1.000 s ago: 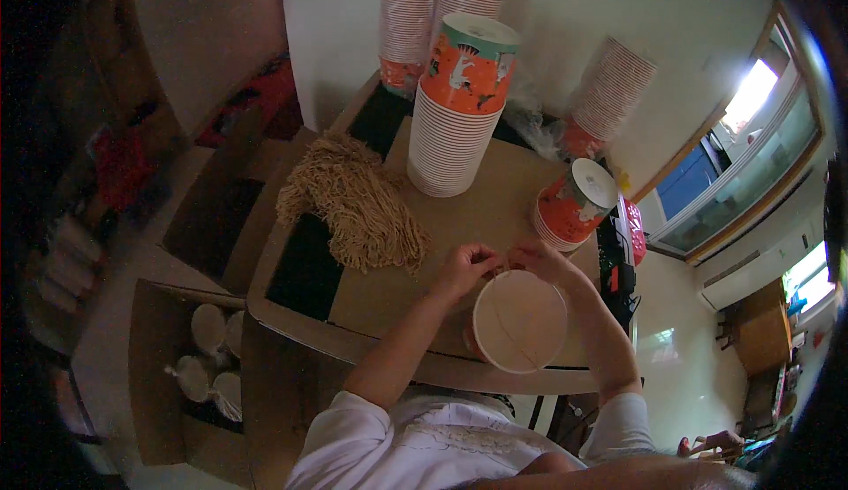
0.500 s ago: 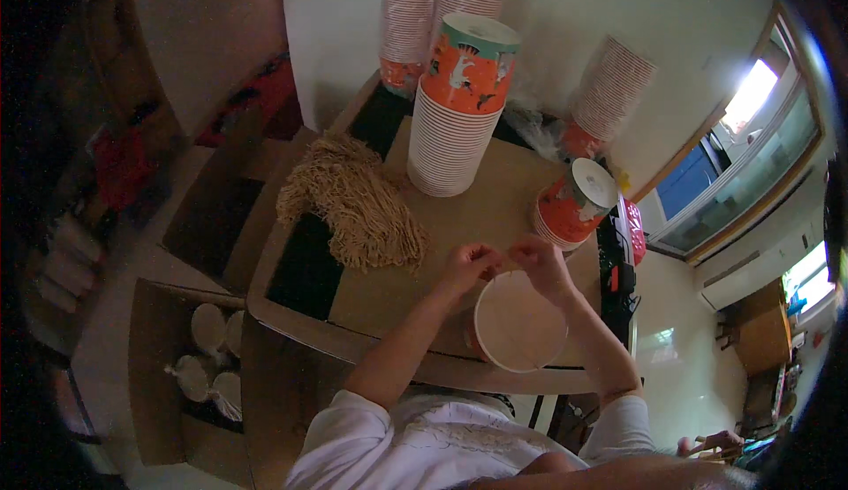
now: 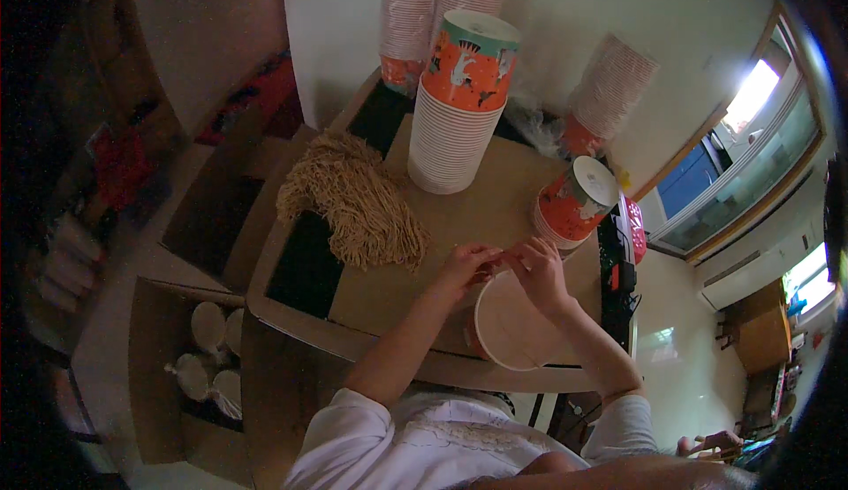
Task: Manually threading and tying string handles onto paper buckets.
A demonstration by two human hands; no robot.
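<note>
A paper bucket (image 3: pixel 512 331) with a white rim and orange outside stands at the table's near edge, its opening facing up. Over its far rim my left hand (image 3: pixel 473 269) and my right hand (image 3: pixel 537 273) meet, fingertips pinched together. A thin string seems to run from the fingers down across the pale inside of the bucket; the pinched part is too small to see clearly. Left of my hands lies a loose bundle of tan twine (image 3: pixel 358 203). Beyond my right hand sits a short stack of upside-down orange buckets (image 3: pixel 565 212).
A tall stack of nested buckets (image 3: pixel 452 141) rises mid-table. Plastic-wrapped stacks (image 3: pixel 411 26) and another wrapped stack (image 3: pixel 609 88) stand by the wall. On the floor at left, an open cardboard box (image 3: pixel 159 357) holds several pale cylindrical things. A black device (image 3: pixel 623 278) edges the table's right side.
My right hand has shifted slightly left, closing the gap so the fingertips of both hands now meet. A thin line across the bucket's opening shows more plainly.
</note>
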